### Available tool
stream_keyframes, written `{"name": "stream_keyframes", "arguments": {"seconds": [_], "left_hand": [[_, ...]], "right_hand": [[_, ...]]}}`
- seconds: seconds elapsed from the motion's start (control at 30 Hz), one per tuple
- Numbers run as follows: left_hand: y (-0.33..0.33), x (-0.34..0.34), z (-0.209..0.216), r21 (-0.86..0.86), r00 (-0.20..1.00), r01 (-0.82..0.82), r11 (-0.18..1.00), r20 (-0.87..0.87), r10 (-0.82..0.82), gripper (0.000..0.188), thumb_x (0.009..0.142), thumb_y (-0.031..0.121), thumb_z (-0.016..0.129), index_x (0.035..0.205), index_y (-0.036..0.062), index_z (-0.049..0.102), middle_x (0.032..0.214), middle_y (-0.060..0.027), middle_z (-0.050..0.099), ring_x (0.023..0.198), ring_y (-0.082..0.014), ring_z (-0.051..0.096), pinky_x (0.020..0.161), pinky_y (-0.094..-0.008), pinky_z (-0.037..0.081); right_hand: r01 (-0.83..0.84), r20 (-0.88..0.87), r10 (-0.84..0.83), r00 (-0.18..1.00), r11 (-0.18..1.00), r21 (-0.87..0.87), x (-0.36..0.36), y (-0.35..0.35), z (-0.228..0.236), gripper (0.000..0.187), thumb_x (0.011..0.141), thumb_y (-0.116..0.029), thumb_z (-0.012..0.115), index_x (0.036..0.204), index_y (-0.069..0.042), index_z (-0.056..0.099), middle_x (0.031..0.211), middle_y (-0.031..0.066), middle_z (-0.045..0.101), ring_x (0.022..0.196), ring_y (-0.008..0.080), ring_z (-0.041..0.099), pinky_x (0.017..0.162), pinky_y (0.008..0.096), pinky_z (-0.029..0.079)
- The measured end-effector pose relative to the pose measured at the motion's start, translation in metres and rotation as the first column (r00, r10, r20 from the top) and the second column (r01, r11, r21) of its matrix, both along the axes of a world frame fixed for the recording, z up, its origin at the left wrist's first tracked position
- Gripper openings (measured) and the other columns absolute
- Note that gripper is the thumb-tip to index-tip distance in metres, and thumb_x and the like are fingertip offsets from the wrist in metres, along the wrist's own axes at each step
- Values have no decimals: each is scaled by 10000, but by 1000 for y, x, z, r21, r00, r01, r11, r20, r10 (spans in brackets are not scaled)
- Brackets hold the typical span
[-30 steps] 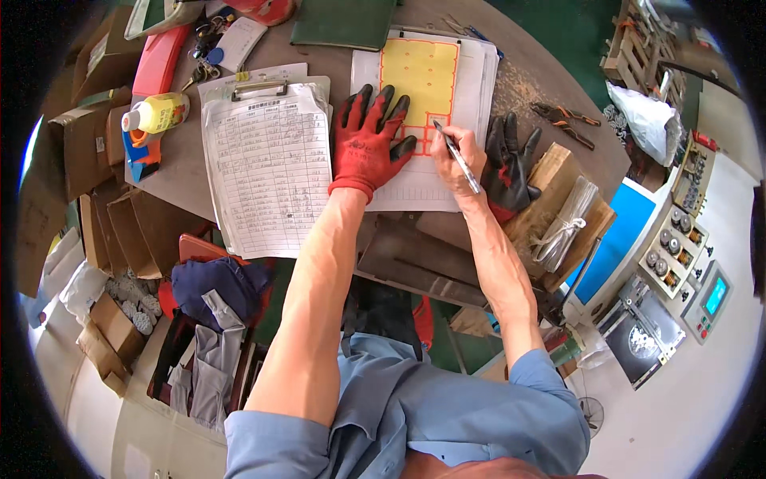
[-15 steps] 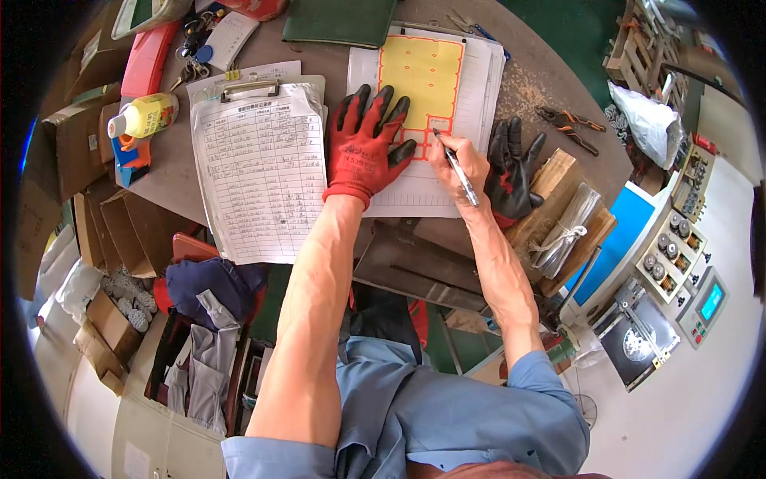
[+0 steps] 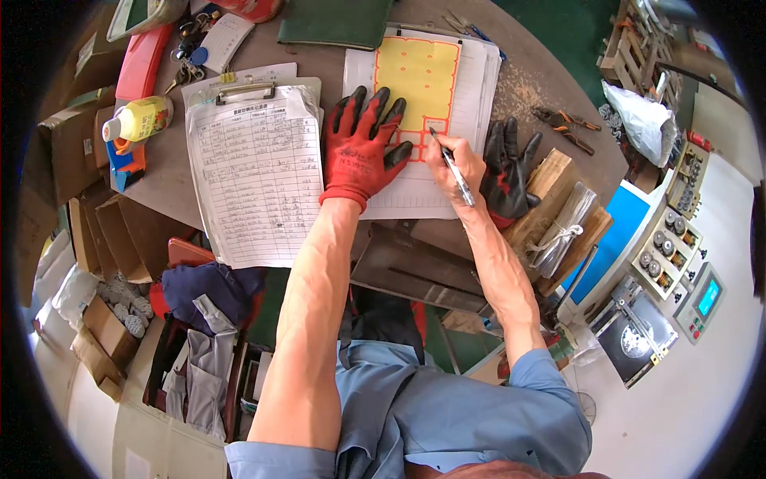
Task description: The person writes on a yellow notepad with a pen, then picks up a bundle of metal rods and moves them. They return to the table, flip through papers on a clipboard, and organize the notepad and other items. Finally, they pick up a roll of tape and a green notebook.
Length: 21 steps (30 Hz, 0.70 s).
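My left hand, in a red glove with black fingertips, lies flat with fingers spread over the left side of a yellow label sheet marked with red-orange lines. Bare, my right hand grips a pen, its tip at a small box on the sheet's lower right. White papers lie under the sheet. Just right of that hand rests an empty red-and-black glove. A clipboard with a handwritten form lies to the left of my gloved hand.
Orange-handled pliers lie at the table's right, near scattered wood crumbs. Wooden blocks and a tied bundle sit at the right edge. A yellow bottle, keys and a dark green folder are farther left.
The whole view has shifted slightly. My right hand and the pen have barely moved on the sheet; my left hand stays flat in place.
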<state>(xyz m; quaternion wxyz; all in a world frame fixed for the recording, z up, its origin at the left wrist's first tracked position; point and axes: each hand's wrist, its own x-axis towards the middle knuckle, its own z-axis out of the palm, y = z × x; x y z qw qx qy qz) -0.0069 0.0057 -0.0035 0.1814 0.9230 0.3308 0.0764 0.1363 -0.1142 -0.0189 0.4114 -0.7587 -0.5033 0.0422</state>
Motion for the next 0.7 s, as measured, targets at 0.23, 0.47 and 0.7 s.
{"name": "stream_keyframes", "arguments": {"seconds": [0.23, 0.47, 0.7], "left_hand": [[1, -1, 1, -6, 1000, 7, 1000, -2, -7, 671, 766, 453, 686, 1385, 270, 502, 1513, -76, 342, 1398, -370, 273, 1134, -547, 202], [0, -1, 1, -22, 1000, -5, 1000, 11, 5, 658, 764, 436, 693, 1375, 271, 514, 1510, -76, 345, 1397, -372, 274, 1132, -549, 208], [1, -1, 1, -16, 999, 3, 1000, 37, -3, 657, 751, 428, 703, 1365, 274, 525, 1512, -76, 343, 1388, -378, 286, 1127, -554, 216]], "right_hand": [[-33, -28, 31, 999, 996, -79, 1, 1, 6, 170, 879, -137, 689, 876, -37, 552, 660, 110, 607, 550, 245, 636, 483, 336, 493], [-27, -35, 25, 999, 997, -67, 0, 3, 8, 181, 897, -160, 674, 890, -36, 542, 648, 107, 596, 530, 242, 625, 477, 339, 486], [-20, -37, 17, 999, 996, -88, 0, 4, 7, 181, 891, -153, 678, 900, -34, 542, 646, 107, 594, 529, 241, 621, 474, 343, 479]]}}
